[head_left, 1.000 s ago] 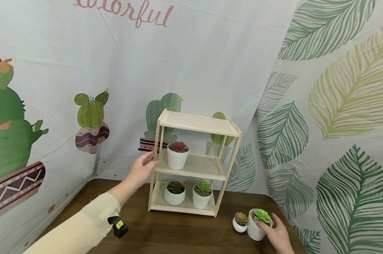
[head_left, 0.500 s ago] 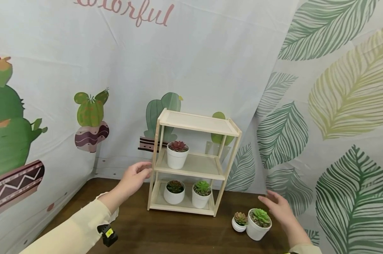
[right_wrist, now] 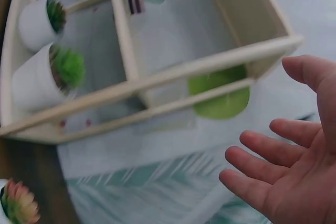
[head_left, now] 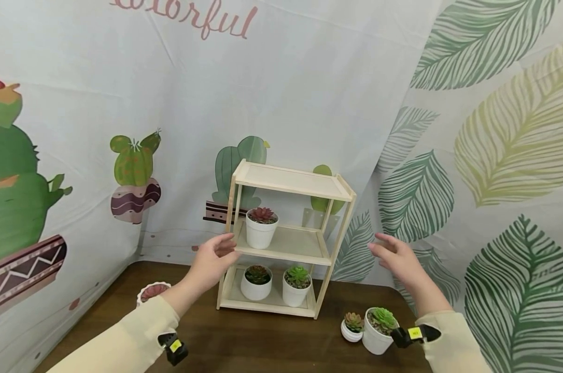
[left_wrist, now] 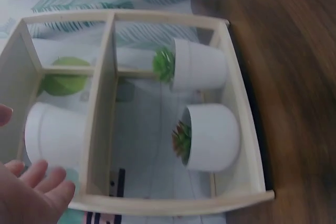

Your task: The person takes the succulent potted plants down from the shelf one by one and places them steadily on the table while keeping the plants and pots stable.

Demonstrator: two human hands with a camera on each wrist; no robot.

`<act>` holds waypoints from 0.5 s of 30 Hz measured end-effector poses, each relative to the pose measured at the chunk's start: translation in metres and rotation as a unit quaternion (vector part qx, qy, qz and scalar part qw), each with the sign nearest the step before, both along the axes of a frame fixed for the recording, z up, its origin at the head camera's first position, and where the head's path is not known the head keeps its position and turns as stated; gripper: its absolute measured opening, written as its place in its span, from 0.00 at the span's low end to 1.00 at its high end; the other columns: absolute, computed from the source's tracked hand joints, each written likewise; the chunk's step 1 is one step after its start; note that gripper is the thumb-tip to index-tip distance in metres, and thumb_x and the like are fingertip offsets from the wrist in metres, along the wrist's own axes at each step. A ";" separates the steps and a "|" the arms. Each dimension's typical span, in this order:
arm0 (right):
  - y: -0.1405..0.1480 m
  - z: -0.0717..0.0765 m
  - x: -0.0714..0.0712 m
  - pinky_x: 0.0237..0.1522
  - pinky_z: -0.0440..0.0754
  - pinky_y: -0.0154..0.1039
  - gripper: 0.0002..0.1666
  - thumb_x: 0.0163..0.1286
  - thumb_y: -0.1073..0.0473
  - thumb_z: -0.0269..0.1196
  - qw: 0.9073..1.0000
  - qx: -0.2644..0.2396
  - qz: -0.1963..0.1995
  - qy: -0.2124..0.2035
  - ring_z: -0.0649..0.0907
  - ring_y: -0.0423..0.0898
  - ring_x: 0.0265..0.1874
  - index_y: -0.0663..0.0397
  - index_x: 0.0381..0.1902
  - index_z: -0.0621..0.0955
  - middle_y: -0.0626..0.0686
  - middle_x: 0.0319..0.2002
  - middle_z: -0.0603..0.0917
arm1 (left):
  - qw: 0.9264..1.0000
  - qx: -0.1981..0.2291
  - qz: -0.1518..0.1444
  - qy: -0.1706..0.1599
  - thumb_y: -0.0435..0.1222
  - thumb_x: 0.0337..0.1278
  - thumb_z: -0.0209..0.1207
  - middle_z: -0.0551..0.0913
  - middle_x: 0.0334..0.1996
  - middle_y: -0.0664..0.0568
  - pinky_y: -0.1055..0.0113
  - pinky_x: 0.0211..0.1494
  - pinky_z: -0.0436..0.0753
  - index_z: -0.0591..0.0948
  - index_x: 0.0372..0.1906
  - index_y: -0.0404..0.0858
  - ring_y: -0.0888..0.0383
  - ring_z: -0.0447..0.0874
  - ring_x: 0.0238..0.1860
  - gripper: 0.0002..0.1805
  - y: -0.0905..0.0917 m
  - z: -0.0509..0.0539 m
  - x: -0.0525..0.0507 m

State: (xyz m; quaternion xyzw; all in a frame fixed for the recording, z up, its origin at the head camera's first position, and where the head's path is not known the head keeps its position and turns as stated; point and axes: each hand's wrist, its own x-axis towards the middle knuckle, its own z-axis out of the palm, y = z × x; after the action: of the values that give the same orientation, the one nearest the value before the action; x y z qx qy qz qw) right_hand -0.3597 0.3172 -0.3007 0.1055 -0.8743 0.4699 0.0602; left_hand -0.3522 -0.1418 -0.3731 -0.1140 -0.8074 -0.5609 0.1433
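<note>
Over the dark table [head_left: 253, 342], three pots [head_left: 261, 237] are shelved, seemingly three others [head_left: 377, 339] left out, left hand [head_left: 211, 263] and right hand [head_left: 399, 260] emptied, fingers parted.

A pale, unpainted wooden rack with three tiers [head_left: 293, 182] stands upright on a dark brown wood-grain table [head_left: 253, 342], with a white tapered pot holding a dark red succulent [head_left: 262, 234] upright toward the left end of its middle tier. On the bottom tier, a rounded white pot with a dark green-and-reddish succulent [head_left: 256, 289] sits left of a tapered white pot with a bright green succulent [head_left: 296, 294]. To the rack's right, a small ribbed white pot with a pinkish-green succulent [head_left: 352, 332] stands just beside a larger white pot with a light green succulent [head_left: 377, 336], both upright.
</note>
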 end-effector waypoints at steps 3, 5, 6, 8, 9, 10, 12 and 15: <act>-0.013 0.013 -0.002 0.72 0.72 0.61 0.48 0.77 0.36 0.58 1.000 -0.007 0.009 0.015 0.70 0.65 0.74 0.53 0.82 0.56 0.66 0.77 0.65 | 1.000 0.021 -0.014 -0.009 0.45 0.69 0.64 0.71 0.73 0.36 0.43 0.71 0.76 0.62 0.79 0.40 0.37 0.70 0.73 0.39 0.009 0.004 -0.003; -0.022 0.019 -0.003 0.72 0.72 0.61 0.49 0.76 0.37 0.59 1.000 -0.011 0.009 0.024 0.69 0.64 0.75 0.52 0.83 0.55 0.66 0.78 0.64 | 0.999 0.033 -0.015 -0.014 0.45 0.68 0.64 0.67 0.76 0.36 0.42 0.73 0.73 0.59 0.81 0.41 0.36 0.66 0.76 0.43 0.016 0.006 -0.006; -0.027 0.021 -0.004 0.73 0.71 0.61 0.49 0.76 0.37 0.59 1.000 -0.012 0.005 0.027 0.68 0.64 0.76 0.52 0.83 0.54 0.65 0.79 0.63 | 0.999 0.039 -0.014 -0.017 0.45 0.67 0.65 0.66 0.77 0.37 0.42 0.74 0.73 0.57 0.82 0.42 0.36 0.64 0.77 0.44 0.019 0.007 -0.007; -0.035 0.025 -0.007 0.74 0.68 0.62 0.51 0.76 0.38 0.59 0.999 -0.012 -0.003 0.033 0.65 0.64 0.77 0.50 0.84 0.51 0.64 0.80 0.61 | 0.999 0.049 -0.012 -0.021 0.45 0.66 0.65 0.63 0.78 0.38 0.41 0.74 0.72 0.55 0.83 0.44 0.36 0.62 0.78 0.46 0.025 0.009 -0.011; -0.039 0.027 -0.008 0.75 0.67 0.62 0.51 0.76 0.38 0.59 0.999 -0.013 -0.009 0.034 0.63 0.63 0.79 0.50 0.84 0.50 0.63 0.80 0.60 | 0.998 0.051 -0.009 -0.022 0.44 0.66 0.65 0.62 0.78 0.38 0.41 0.74 0.71 0.54 0.83 0.44 0.36 0.61 0.79 0.47 0.028 0.011 -0.013; -0.043 0.028 -0.010 0.76 0.66 0.62 0.52 0.76 0.38 0.59 0.999 -0.014 -0.014 0.036 0.62 0.63 0.79 0.49 0.84 0.49 0.62 0.81 0.59 | 0.998 0.052 -0.005 -0.022 0.44 0.66 0.65 0.61 0.79 0.38 0.41 0.75 0.71 0.54 0.83 0.44 0.36 0.60 0.79 0.47 0.031 0.013 -0.014; -0.051 0.030 -0.013 0.77 0.62 0.62 0.52 0.76 0.39 0.60 0.999 -0.022 -0.022 0.038 0.59 0.62 0.81 0.48 0.85 0.47 0.62 0.82 0.57 | 0.998 0.050 0.004 -0.024 0.44 0.65 0.65 0.58 0.80 0.39 0.40 0.76 0.68 0.53 0.83 0.44 0.37 0.57 0.80 0.48 0.036 0.016 -0.017; -0.060 0.032 -0.017 0.78 0.62 0.62 0.52 0.76 0.42 0.60 0.997 -0.043 -0.030 0.051 0.59 0.61 0.81 0.48 0.85 0.47 0.61 0.82 0.57 | 0.999 0.044 0.019 -0.025 0.45 0.64 0.66 0.54 0.82 0.41 0.40 0.79 0.63 0.50 0.83 0.41 0.39 0.53 0.82 0.51 0.043 0.021 -0.022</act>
State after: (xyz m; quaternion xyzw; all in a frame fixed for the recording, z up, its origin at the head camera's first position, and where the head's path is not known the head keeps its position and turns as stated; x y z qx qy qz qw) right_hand -0.3769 0.2571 -0.2690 0.1002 -0.8519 0.4989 0.1234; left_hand -0.3743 -0.0985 -0.3518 -0.0779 -0.7875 -0.5954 0.1384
